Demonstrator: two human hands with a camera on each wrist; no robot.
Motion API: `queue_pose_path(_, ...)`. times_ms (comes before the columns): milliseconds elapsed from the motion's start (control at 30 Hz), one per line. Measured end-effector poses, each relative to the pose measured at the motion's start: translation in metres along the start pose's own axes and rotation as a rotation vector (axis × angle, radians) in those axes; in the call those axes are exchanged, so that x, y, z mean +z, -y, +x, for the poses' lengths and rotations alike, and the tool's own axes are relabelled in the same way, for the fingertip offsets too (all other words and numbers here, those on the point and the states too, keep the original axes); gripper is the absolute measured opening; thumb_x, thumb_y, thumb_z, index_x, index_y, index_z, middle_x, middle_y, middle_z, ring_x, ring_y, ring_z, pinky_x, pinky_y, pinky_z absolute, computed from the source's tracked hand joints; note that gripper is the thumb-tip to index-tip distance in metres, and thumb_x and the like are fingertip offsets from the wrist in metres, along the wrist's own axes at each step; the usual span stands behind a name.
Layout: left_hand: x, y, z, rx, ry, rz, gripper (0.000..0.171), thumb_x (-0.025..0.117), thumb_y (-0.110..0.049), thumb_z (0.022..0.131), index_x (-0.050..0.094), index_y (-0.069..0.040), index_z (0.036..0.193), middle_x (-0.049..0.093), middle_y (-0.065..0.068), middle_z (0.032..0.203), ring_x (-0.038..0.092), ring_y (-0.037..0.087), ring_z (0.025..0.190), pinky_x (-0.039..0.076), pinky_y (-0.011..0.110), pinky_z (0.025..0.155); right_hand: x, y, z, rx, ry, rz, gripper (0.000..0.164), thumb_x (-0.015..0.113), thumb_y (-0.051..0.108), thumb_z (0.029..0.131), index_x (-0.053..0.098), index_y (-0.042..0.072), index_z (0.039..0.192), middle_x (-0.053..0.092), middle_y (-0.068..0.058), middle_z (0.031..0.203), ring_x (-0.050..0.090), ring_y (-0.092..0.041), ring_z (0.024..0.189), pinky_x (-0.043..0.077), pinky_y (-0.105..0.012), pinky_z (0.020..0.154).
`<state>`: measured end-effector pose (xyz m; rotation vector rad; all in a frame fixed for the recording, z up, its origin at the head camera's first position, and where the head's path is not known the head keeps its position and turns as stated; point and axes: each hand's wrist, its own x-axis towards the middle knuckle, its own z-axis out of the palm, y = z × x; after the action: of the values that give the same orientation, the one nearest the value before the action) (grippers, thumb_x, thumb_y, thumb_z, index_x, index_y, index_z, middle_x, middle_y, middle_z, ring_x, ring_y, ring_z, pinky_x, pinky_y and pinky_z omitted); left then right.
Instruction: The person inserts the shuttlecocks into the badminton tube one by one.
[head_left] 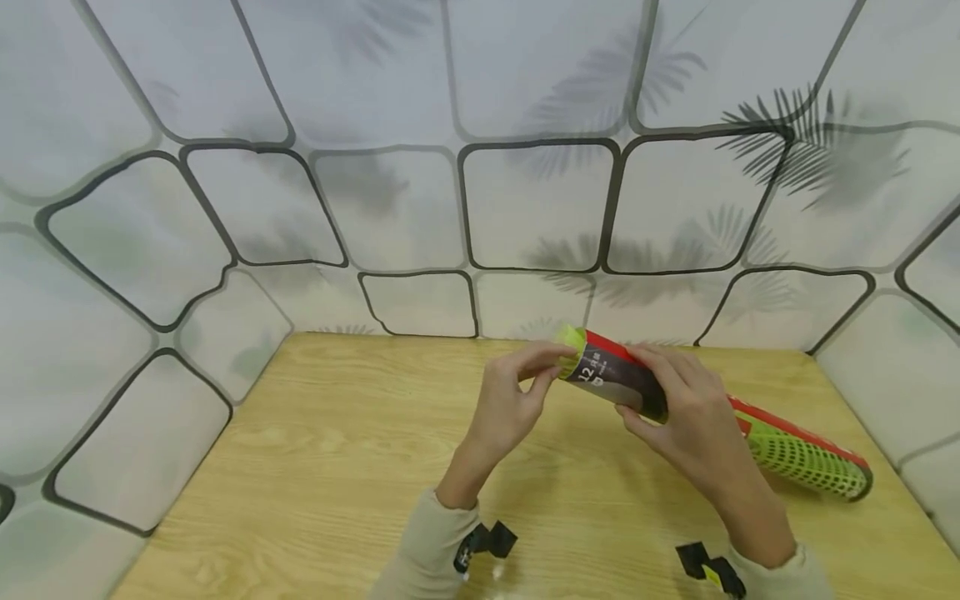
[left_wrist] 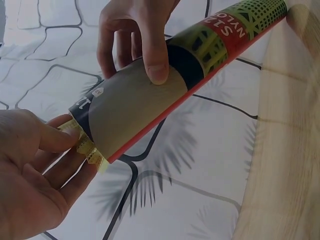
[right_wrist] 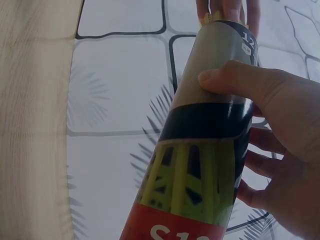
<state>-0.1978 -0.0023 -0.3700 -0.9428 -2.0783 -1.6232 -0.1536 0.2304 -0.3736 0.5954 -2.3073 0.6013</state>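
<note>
A long printed shuttlecock tube (head_left: 618,385) slants across the space over the table, its lower right end near or on the tabletop. My right hand (head_left: 693,417) grips it around the grey and black upper part, thumb on one side and fingers on the other. At the upper left end, the yellow-green rim of a nylon shuttlecock (left_wrist: 86,145) sticks out of the tube. My left hand (head_left: 506,400) pinches that rim between thumb and fingers. More yellow-green shuttlecocks (right_wrist: 185,175) show through the clear wall; the rest of the protruding one is hidden inside.
The wood-grain table (head_left: 345,467) extends below both hands. A pale wall covering (head_left: 405,208) with dark stone outlines and leaf shadows stands behind it and along both sides. Small black devices (head_left: 487,542) are strapped at the wrists over light sleeves.
</note>
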Motion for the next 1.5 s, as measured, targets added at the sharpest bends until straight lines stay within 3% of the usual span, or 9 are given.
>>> queue_pose_path(400, -0.001, 0.003, -0.007, -0.099, 0.093, -0.079, 0.024, 0.061, -0.002, 0.102, 0.065, -0.004, 0.126, 0.076, 0.014, 0.11, 0.073, 0.018, 0.106, 0.055, 0.032, 0.097, 0.006, 0.003, 0.0, -0.012, 0.02, 0.005, 0.076, 0.093, 0.007, 0.064, 0.064, 0.003, 0.133, 0.066, -0.018, 0.124, 0.062, -0.038, 0.111, 0.049, -0.063, 0.08)
queue_pose_path(533, -0.002, 0.004, -0.009, -0.107, 0.154, -0.095, 0.025, 0.056, -0.003, 0.105, 0.06, -0.004, 0.129, 0.075, 0.016, 0.113, 0.07, 0.014, 0.109, 0.054, 0.024, 0.084, 0.008, 0.003, -0.001, -0.018, 0.026, 0.006, 0.076, 0.094, 0.007, 0.063, 0.064, 0.002, 0.133, 0.066, -0.018, 0.124, 0.062, -0.038, 0.111, 0.049, -0.063, 0.08)
queue_pose_path(633, -0.004, 0.005, -0.009, -0.113, 0.194, -0.117, 0.024, 0.053, -0.003, 0.106, 0.056, -0.005, 0.13, 0.074, 0.018, 0.114, 0.066, 0.005, 0.078, 0.042, 0.021, 0.059, 0.009, 0.003, 0.0, -0.019, 0.035, 0.009, 0.076, 0.093, 0.006, 0.064, 0.064, 0.002, 0.133, 0.066, -0.018, 0.124, 0.062, -0.038, 0.112, 0.049, -0.064, 0.082)
queue_pose_path(733, -0.005, 0.006, -0.008, -0.12, 0.237, -0.14, 0.023, 0.049, -0.003, 0.108, 0.051, -0.004, 0.131, 0.076, 0.017, 0.101, 0.039, 0.003, 0.054, 0.029, 0.022, 0.049, 0.01, 0.003, 0.001, -0.017, 0.046, 0.005, 0.075, 0.094, 0.006, 0.063, 0.063, 0.0, 0.132, 0.066, -0.018, 0.124, 0.061, -0.038, 0.111, 0.05, -0.065, 0.083)
queue_pose_path(867, -0.006, 0.007, -0.007, -0.128, 0.296, -0.164, 0.021, 0.042, -0.005, 0.11, 0.044, -0.005, 0.131, 0.053, 0.009, 0.066, 0.028, 0.004, 0.05, 0.028, 0.023, 0.052, 0.013, 0.004, 0.003, -0.017, 0.062, 0.005, 0.075, 0.095, 0.006, 0.063, 0.063, -0.002, 0.13, 0.065, -0.02, 0.123, 0.061, -0.039, 0.109, 0.05, -0.064, 0.085)
queue_pose_path(1100, -0.015, 0.012, -0.009, -0.189, 0.323, -0.17, 0.021, 0.04, -0.007, 0.111, 0.041, -0.006, 0.132, 0.038, 0.0, 0.064, 0.027, 0.007, 0.051, 0.028, 0.024, 0.053, 0.023, 0.005, 0.008, -0.024, 0.087, 0.016, 0.075, 0.096, 0.006, 0.063, 0.062, -0.003, 0.129, 0.065, -0.021, 0.121, 0.061, -0.039, 0.109, 0.05, -0.066, 0.088)
queue_pose_path(1300, -0.035, 0.021, -0.008, -0.221, 0.267, -0.182, 0.027, 0.051, -0.002, 0.107, 0.051, -0.003, 0.133, 0.07, 0.021, 0.118, 0.069, 0.015, 0.089, 0.053, 0.025, 0.078, 0.038, 0.006, 0.012, -0.023, 0.1, 0.02, 0.074, 0.095, 0.011, 0.066, 0.062, -0.001, 0.131, 0.065, -0.02, 0.122, 0.061, -0.04, 0.109, 0.051, -0.065, 0.084)
queue_pose_path(1367, -0.042, 0.027, -0.01, -0.23, 0.243, -0.166, 0.03, 0.055, 0.0, 0.105, 0.054, -0.003, 0.134, 0.067, 0.022, 0.129, 0.068, 0.022, 0.115, 0.056, 0.031, 0.092, 0.044, 0.006, 0.014, -0.012, 0.116, 0.011, 0.074, 0.095, 0.014, 0.067, 0.062, 0.0, 0.132, 0.065, -0.019, 0.122, 0.06, -0.039, 0.109, 0.05, -0.065, 0.083)
queue_pose_path(1500, -0.056, 0.042, -0.017, -0.244, 0.2, -0.118, 0.032, 0.059, 0.002, 0.102, 0.057, -0.003, 0.134, 0.068, 0.019, 0.129, 0.067, 0.029, 0.119, 0.055, 0.038, 0.099, 0.06, 0.009, 0.016, 0.021, 0.182, -0.003, 0.073, 0.094, 0.021, 0.071, 0.062, 0.005, 0.135, 0.064, -0.017, 0.126, 0.059, -0.039, 0.112, 0.048, -0.063, 0.084)
